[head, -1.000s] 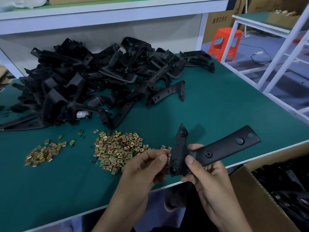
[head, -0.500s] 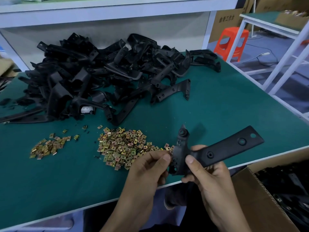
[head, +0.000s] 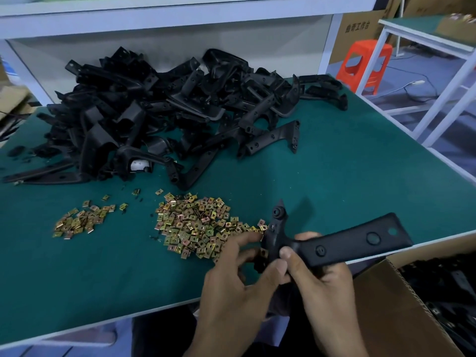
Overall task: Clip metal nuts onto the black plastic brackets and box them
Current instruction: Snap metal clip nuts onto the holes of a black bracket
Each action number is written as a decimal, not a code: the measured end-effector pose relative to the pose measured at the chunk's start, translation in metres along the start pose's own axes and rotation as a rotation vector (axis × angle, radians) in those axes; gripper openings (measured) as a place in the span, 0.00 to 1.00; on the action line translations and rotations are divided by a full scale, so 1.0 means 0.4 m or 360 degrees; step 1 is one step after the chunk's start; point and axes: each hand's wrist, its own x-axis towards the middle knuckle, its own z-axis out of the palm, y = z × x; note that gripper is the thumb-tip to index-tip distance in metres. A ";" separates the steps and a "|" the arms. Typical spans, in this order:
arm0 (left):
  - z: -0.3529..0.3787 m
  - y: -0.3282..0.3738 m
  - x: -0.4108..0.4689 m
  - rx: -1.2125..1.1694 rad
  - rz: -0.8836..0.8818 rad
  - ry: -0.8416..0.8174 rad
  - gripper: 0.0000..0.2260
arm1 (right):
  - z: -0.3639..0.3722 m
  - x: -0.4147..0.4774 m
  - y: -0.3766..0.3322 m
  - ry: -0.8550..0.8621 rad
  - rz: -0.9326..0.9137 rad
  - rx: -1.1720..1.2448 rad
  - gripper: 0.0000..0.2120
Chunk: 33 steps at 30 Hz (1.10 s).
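My right hand grips a black plastic bracket near its bend, holding it above the front edge of the green table. My left hand pinches the bracket's short end, fingertips at a small metal nut on its edge. A large heap of brass-coloured nuts lies just left of the hands, with a smaller heap further left. A big pile of black brackets covers the back of the table. A cardboard box with black parts inside stands at lower right.
A white shelf runs over the back of the table. To the right are an orange stool, a white table frame and cardboard boxes. Bare green surface lies right of the bracket pile.
The view shifted slightly. My left hand's fingers slid lower along the bracket's short end; the right hand keeps the same grip on the bracket.
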 end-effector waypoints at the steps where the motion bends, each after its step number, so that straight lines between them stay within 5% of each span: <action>1: 0.001 -0.007 -0.002 0.0116 0.0021 0.0019 0.20 | 0.004 -0.001 0.004 0.0007 -0.0019 -0.0010 0.11; 8: -0.024 -0.047 0.080 0.0612 0.0403 -0.0166 0.09 | -0.022 0.014 0.024 0.0158 0.0069 -0.0012 0.15; 12: -0.063 -0.086 0.190 0.1257 0.0486 -0.0018 0.10 | -0.056 0.027 0.016 0.0233 0.0069 0.0082 0.14; 17: -0.045 -0.103 0.245 0.1561 0.0523 -0.0170 0.16 | -0.068 0.028 0.008 0.0218 0.0057 0.0090 0.09; 26: -0.042 -0.094 0.281 0.1441 0.0546 -0.0159 0.07 | -0.077 0.025 0.005 0.0196 0.0079 0.0101 0.09; 33: -0.060 -0.011 0.223 0.0202 0.0104 -0.0117 0.03 | -0.058 0.019 -0.006 0.0013 0.0242 0.0370 0.08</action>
